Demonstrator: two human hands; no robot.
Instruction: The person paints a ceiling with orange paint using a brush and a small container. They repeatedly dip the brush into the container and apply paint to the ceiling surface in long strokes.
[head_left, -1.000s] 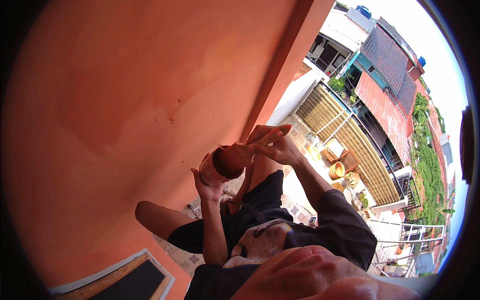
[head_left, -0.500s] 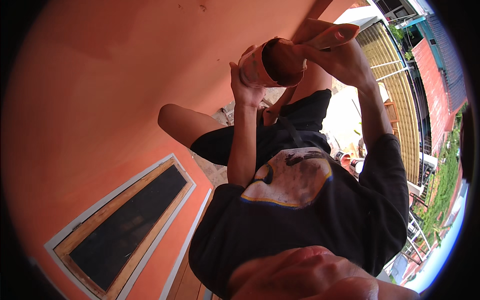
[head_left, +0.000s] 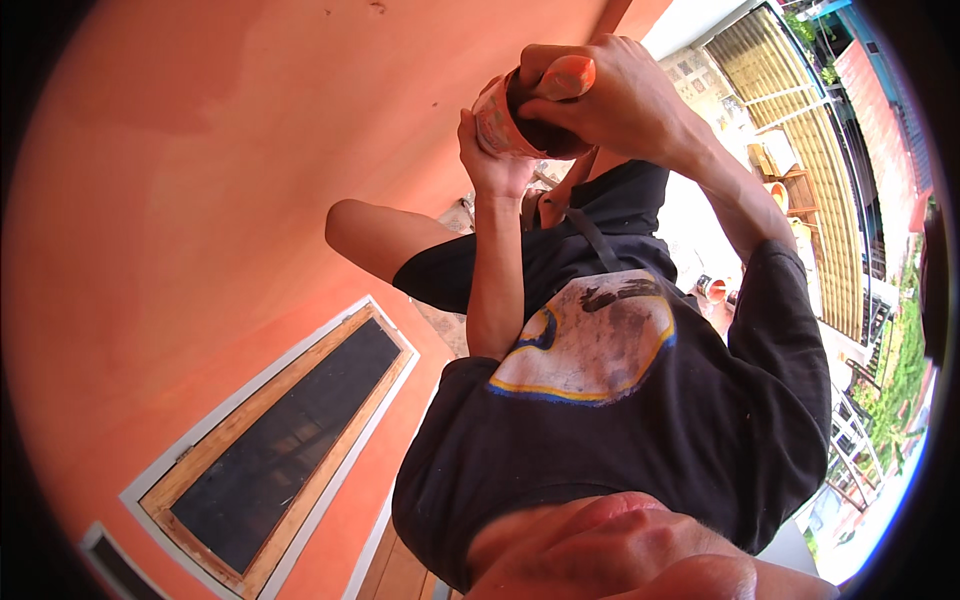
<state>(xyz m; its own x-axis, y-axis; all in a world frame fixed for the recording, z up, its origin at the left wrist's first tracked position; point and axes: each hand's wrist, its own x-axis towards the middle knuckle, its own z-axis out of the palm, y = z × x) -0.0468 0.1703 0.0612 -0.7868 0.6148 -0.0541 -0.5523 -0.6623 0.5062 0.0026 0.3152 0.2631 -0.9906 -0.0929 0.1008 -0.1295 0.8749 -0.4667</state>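
Observation:
My left hand (head_left: 492,168) is wrapped round the side of a small paint pot (head_left: 503,125) smeared with orange, raised in front of the orange wall. The pot is tilted, its dark mouth turned partly toward my right. Over that mouth, my right hand (head_left: 630,100) grips a paintbrush (head_left: 568,78) by its handle. Only the rounded, orange-stained handle end shows. The bristles are hidden behind the hand and inside the pot, so I cannot see how much paint is on them.
The orange wall (head_left: 230,170) rises close on the left, with a wood-framed dark window (head_left: 290,450) in it. On the floor to the right stands a paint-stained bucket (head_left: 712,288). Wooden furniture (head_left: 795,190) and a yellowish corrugated panel (head_left: 790,120) lie beyond.
My right hand has moved left and over the pot's mouth with the brush. The brush handle has swung from pointing right to pointing up toward the view.

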